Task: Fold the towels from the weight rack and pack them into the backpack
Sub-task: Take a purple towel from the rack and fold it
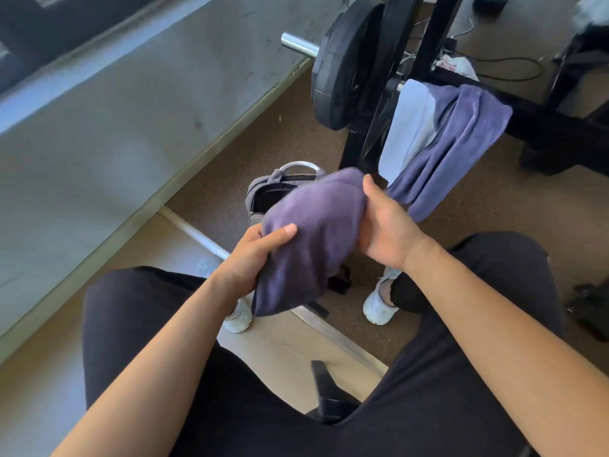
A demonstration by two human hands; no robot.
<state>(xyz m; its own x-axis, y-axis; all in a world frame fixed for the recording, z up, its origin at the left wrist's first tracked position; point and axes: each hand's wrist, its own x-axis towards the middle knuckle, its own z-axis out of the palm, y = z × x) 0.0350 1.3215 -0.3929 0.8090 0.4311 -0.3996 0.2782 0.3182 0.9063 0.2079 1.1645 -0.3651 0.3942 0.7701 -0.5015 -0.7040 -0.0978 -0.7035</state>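
Head view: both hands (253,255) grip a soft (bunched) purple towel (309,239).

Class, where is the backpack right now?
Head view, centre: the backpack sits open on the floor, partly behind the held purple towel, left of the weight rack.

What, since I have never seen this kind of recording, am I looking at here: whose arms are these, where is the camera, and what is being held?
There is no machine here. The single picture comes from a camera worn on a person's head, looking down at their own arms and dark-trousered legs. The left hand and right hand grip a bunched purple terry towel from opposite sides. Beyond it, on the brown floor, stands an open grey backpack. On the black metal weight rack, next to a round black weight plate, hang a second purple towel and a pale blue cloth.
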